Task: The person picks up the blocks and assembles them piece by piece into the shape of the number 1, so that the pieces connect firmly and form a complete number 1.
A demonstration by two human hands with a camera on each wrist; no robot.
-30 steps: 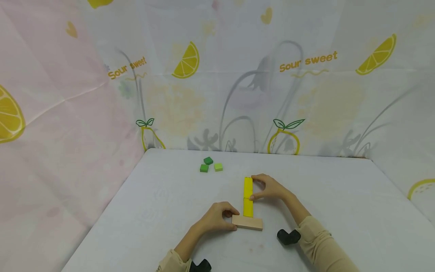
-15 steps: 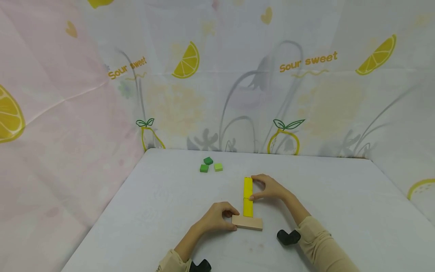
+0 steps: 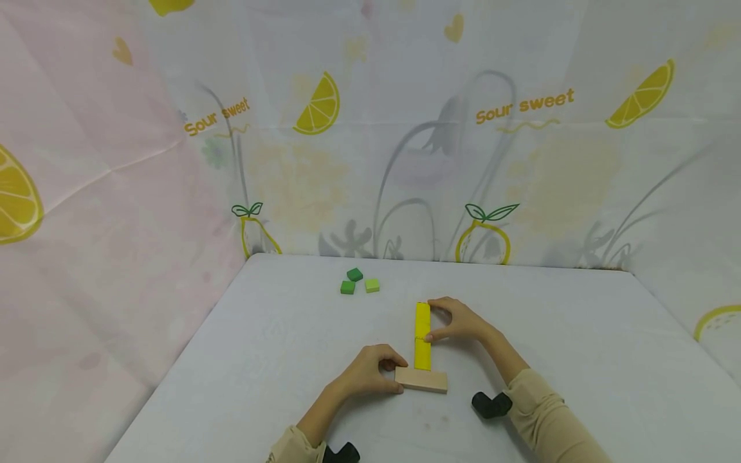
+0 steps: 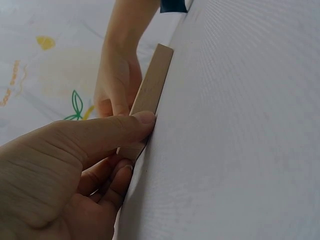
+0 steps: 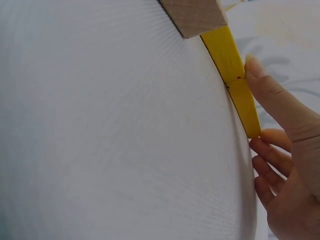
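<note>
My left hand [image 3: 370, 370] pinches the left end of a plain wooden block [image 3: 427, 380] that lies crosswise on the table, thumb on the near side and fingers on the far side. From the block's far side two yellow blocks run away in line, end to end: a nearer one [image 3: 422, 355] and a farther one [image 3: 423, 319]. My right hand [image 3: 463, 319] holds the farther yellow block from the right, index finger at its far end and thumb at the seam. In the right wrist view the wooden block [image 5: 195, 15] meets the nearer yellow block [image 5: 225, 52].
Three small green blocks lie at the back of the white table [image 3: 278, 347]: a dark green one [image 3: 355, 274], a mid-green one [image 3: 347, 287] and a light green one [image 3: 372, 285]. A printed cloth [image 3: 370, 128] hangs behind. Black wrist pieces [image 3: 492, 404] sit by the sleeves.
</note>
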